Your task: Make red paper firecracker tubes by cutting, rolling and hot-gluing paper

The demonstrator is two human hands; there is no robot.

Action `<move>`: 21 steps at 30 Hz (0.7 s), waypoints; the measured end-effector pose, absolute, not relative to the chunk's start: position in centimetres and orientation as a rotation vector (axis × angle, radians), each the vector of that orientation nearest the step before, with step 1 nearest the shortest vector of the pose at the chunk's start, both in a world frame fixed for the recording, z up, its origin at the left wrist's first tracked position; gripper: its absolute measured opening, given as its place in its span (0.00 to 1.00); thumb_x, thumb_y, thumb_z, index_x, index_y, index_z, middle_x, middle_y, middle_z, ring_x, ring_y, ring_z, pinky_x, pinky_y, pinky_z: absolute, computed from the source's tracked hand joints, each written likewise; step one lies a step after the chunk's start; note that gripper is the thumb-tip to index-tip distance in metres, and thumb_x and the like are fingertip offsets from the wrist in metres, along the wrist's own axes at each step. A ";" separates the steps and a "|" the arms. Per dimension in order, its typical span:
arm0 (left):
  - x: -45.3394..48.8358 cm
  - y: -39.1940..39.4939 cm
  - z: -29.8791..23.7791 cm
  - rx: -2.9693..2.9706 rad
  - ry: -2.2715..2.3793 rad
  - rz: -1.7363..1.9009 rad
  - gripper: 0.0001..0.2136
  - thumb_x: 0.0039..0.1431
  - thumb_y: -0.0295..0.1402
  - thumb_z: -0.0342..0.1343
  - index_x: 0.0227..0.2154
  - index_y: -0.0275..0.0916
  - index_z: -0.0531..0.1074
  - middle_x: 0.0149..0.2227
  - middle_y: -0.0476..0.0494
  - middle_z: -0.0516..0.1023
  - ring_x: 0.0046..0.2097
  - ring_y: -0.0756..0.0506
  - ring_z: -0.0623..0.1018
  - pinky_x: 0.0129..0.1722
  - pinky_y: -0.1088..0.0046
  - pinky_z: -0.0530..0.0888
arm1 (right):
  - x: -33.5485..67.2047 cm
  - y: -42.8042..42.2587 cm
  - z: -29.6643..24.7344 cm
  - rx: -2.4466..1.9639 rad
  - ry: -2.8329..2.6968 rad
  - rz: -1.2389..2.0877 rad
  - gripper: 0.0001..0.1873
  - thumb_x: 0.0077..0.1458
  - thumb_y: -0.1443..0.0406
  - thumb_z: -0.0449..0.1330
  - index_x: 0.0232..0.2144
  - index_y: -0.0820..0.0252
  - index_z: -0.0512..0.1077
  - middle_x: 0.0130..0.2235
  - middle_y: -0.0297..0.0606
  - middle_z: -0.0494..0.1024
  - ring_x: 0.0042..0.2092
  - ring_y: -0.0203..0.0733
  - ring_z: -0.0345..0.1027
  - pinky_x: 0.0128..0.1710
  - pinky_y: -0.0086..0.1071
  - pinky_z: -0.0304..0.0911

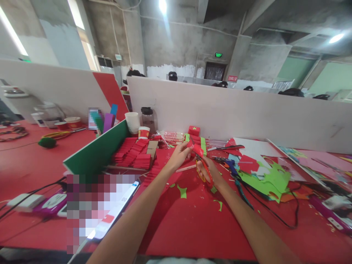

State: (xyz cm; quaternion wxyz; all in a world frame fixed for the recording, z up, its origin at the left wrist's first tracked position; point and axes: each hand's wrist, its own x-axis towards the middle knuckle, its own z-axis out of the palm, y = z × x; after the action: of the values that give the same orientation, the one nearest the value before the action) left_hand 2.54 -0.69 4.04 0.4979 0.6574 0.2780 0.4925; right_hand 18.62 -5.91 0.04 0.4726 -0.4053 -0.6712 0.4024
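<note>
My left hand [180,156] pinches a small piece of red paper [197,149] above the red table [189,223]. My right hand [206,169] grips orange-handled scissors [205,172], whose blades reach up into that red paper. Both hands are closed and sit close together over the middle of the table. Green paper scraps [182,191] lie on the table just below my hands.
Stacks of folded red paper [134,154] sit left of my hands beside a green board [96,152]. Paper cups [132,122], a dark jar [147,116], a pile of green and red cuttings [264,176], a black cable [277,216] and a tablet [110,216] surround them. A white partition [247,113] stands behind.
</note>
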 end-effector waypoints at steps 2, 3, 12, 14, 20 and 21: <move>2.5 -0.7 4.1 1.593 0.673 1.194 0.10 0.57 0.37 0.53 0.24 0.38 0.66 0.18 0.54 0.62 0.23 0.52 0.64 0.27 0.76 0.62 | 18.7 -5.8 0.0 -0.997 -1.651 0.966 0.26 0.57 0.42 0.53 0.41 0.57 0.68 0.23 0.29 0.61 0.18 0.31 0.51 0.16 0.26 0.53; 2.5 -0.8 4.1 1.597 0.675 1.195 0.10 0.57 0.37 0.53 0.24 0.38 0.66 0.18 0.54 0.62 0.23 0.52 0.64 0.27 0.76 0.62 | 18.7 -5.7 -0.1 -0.999 -1.656 0.956 0.26 0.57 0.42 0.53 0.41 0.57 0.69 0.24 0.29 0.61 0.18 0.31 0.51 0.16 0.26 0.53; 2.6 -1.0 4.4 1.593 0.670 1.197 0.10 0.56 0.37 0.54 0.24 0.38 0.64 0.18 0.54 0.63 0.23 0.53 0.64 0.26 0.76 0.62 | 18.7 -5.9 0.1 -1.031 -1.642 0.926 0.25 0.57 0.44 0.55 0.41 0.57 0.70 0.24 0.29 0.61 0.20 0.31 0.53 0.18 0.26 0.53; 2.6 -1.0 4.4 1.578 0.664 1.197 0.10 0.56 0.37 0.54 0.25 0.38 0.63 0.18 0.54 0.63 0.22 0.53 0.64 0.26 0.76 0.62 | 18.7 -6.0 0.2 -1.022 -1.639 0.937 0.24 0.57 0.44 0.55 0.41 0.57 0.70 0.24 0.29 0.61 0.20 0.30 0.52 0.17 0.25 0.53; 2.5 -0.4 4.1 1.552 0.660 1.253 0.09 0.54 0.35 0.55 0.25 0.39 0.62 0.18 0.55 0.63 0.22 0.53 0.64 0.26 0.75 0.63 | 19.1 -5.9 0.3 -1.055 -1.680 0.896 0.22 0.56 0.46 0.56 0.38 0.57 0.68 0.24 0.29 0.60 0.20 0.30 0.51 0.17 0.24 0.53; 2.5 -0.4 4.0 1.546 0.663 1.268 0.09 0.54 0.35 0.55 0.24 0.39 0.62 0.18 0.55 0.63 0.22 0.53 0.64 0.26 0.75 0.63 | 19.2 -5.9 0.3 -1.058 -1.702 0.874 0.21 0.56 0.46 0.57 0.36 0.57 0.68 0.23 0.28 0.60 0.20 0.31 0.51 0.17 0.25 0.53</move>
State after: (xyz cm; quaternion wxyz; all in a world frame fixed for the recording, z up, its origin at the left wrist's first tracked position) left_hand 2.52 -0.36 4.03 0.4946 0.6377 0.2737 0.5233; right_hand 19.24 -5.87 0.34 0.4597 -0.4298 -0.6913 0.3551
